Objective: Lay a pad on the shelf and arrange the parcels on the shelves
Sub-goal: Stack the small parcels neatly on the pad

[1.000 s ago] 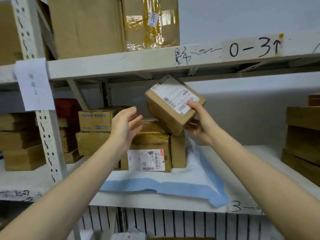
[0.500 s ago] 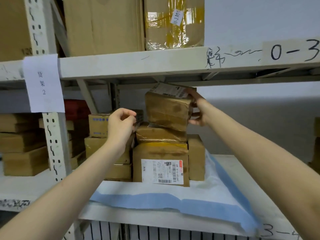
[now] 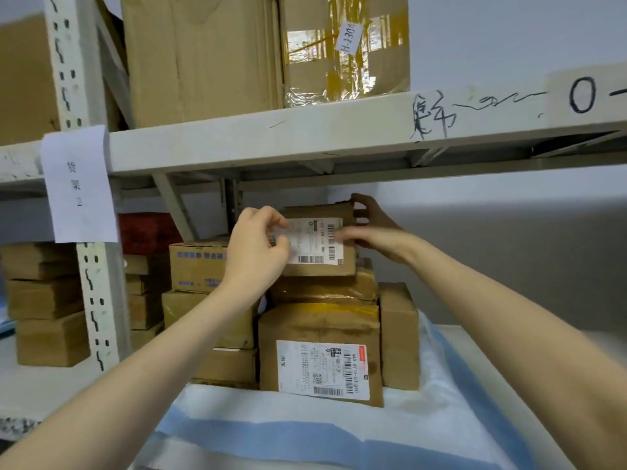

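A small brown parcel (image 3: 315, 266) with a white label facing me sits on top of a stack of parcels (image 3: 322, 334). The stack stands on a white and blue pad (image 3: 305, 432) spread over the middle shelf (image 3: 51, 395). My left hand (image 3: 254, 252) grips the small parcel's left side, fingers curled over the label's edge. My right hand (image 3: 373, 232) holds its right side, with fingers hooked over the top right corner.
The upper shelf beam (image 3: 305, 140) runs close above the parcel, with large boxes (image 3: 203, 56) on it. More brown boxes (image 3: 44, 300) fill the bay left of the perforated upright (image 3: 95, 300). A paper sign (image 3: 79, 184) hangs on that upright. Bare pad lies to the right.
The small parcel went from tilted in my right hand down onto the stack, label turned toward me. My left hand came in and took its left side. The view moved closer.
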Demonstrator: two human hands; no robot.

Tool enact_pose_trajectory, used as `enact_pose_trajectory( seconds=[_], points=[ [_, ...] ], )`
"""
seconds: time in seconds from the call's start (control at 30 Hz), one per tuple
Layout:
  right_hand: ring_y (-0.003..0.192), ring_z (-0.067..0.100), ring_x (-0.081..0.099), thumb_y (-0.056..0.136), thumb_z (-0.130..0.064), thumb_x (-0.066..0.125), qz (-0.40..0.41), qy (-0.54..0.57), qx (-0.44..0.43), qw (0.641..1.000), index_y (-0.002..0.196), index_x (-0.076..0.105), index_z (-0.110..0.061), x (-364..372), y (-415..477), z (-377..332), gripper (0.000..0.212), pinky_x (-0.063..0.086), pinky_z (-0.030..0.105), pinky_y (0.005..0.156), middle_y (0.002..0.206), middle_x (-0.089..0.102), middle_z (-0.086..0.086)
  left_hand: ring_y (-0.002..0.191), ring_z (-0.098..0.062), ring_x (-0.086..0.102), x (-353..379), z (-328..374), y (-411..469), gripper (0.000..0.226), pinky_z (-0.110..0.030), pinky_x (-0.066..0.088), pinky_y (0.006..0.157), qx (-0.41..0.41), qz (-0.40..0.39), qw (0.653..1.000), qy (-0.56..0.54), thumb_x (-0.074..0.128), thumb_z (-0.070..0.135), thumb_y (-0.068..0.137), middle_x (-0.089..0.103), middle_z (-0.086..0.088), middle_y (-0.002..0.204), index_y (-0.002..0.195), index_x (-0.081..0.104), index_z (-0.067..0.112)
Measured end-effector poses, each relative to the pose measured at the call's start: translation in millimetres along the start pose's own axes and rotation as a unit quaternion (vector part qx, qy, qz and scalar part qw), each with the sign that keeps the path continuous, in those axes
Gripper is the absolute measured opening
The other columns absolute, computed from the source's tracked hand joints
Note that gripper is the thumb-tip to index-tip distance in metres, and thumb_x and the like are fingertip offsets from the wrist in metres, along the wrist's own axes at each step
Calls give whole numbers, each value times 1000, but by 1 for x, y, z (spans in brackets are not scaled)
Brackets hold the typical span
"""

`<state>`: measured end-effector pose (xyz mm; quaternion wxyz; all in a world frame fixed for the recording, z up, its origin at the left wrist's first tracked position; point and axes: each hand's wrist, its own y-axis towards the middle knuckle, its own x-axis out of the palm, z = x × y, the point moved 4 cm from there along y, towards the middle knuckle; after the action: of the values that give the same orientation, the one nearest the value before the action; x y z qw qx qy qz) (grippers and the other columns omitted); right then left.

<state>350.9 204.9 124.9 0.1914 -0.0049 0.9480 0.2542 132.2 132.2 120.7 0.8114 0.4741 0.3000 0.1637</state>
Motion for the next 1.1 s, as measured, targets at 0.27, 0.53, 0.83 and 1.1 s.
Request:
enact_pose_trajectory(
  seconds=[0.27,0.53,0.83,1.1],
  points=[
    [131,28,45,81,-30,74,22,-13,-2,1000,152,16,-25,17,-5,-1,92,41,45,107,150,36,7,127,-28,41,36,-5,4,55,-37,41,103,-20,-144,980,137,59,18,86,42,-9,136,138,44,20],
    [119,19,54,84,-24,72,89,-104,-34,990,130,48,-15,9,-36,4,52,45,18,79,131,56,5,135,-33,34,47,-1,-11,63,-40,36,109,-55,-217,963,150,60,23,88,20,-12,151,145,32,22],
    [113,19,58,85,-9,68,137,-157,-69,975,128,55,-10,14,-66,0,44,48,27,92,128,59,6,128,-30,42,49,28,-28,63,-34,42,99,-51,-218,968,112,62,25,87,29,-11,145,142,34,16],
    [75,19,65,87,-1,61,281,-124,-79,948,83,63,-23,-56,-142,1,22,54,32,73,76,65,0,121,-27,48,72,89,-45,62,-34,45,97,26,-217,976,17,62,26,86,34,-9,142,142,36,20]
  ],
)
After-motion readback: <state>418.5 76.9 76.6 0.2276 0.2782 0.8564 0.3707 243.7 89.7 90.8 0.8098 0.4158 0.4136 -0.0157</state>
